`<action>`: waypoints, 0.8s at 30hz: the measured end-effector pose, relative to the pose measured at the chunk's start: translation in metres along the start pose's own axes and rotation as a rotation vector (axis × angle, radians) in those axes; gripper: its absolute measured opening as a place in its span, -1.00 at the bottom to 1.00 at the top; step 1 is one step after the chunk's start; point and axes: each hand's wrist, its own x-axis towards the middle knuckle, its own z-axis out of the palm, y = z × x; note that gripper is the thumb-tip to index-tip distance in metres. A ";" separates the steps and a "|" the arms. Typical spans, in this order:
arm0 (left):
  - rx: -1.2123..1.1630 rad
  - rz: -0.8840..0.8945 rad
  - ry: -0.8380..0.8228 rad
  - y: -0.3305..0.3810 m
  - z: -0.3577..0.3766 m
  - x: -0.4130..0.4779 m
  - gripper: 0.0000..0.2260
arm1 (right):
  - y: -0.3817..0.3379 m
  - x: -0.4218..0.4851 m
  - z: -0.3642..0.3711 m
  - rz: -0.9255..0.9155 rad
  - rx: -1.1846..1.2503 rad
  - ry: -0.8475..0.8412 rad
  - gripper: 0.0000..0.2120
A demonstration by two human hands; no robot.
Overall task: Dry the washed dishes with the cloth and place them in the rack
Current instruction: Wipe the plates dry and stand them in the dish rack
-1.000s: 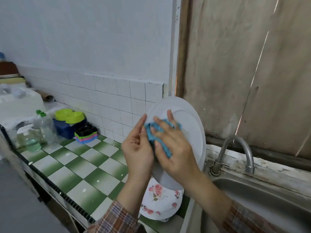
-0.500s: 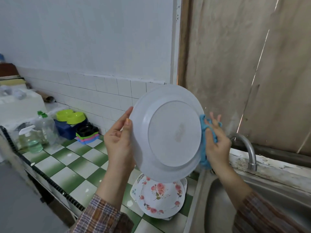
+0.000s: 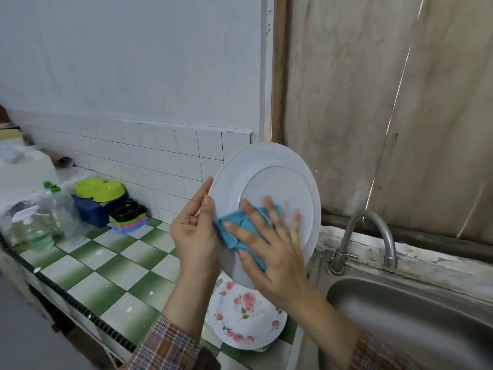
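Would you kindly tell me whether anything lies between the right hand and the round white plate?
Yes: the crumpled blue cloth lies between the right hand and the round white plate, pressed against the plate's face by the straight, spread fingers. The left hand grips the plate's left rim directly, with nothing visible between.

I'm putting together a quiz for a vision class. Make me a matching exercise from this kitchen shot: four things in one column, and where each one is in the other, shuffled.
Things
1. white plate
2. blue cloth
3. floral plate
4. lime-green double bowl

Places
A. lying face up on the checkered counter, beside the sink
B. held up in the air, gripped at its edge by the left hand
C. on top of a dark blue box by the tiled wall
D. pressed against a plate under the right hand

Pairs: 1-B, 2-D, 3-A, 4-C
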 end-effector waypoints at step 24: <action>0.058 -0.014 -0.078 0.001 0.003 -0.019 -0.78 | 0.059 0.035 -0.019 0.788 0.405 0.382 -0.55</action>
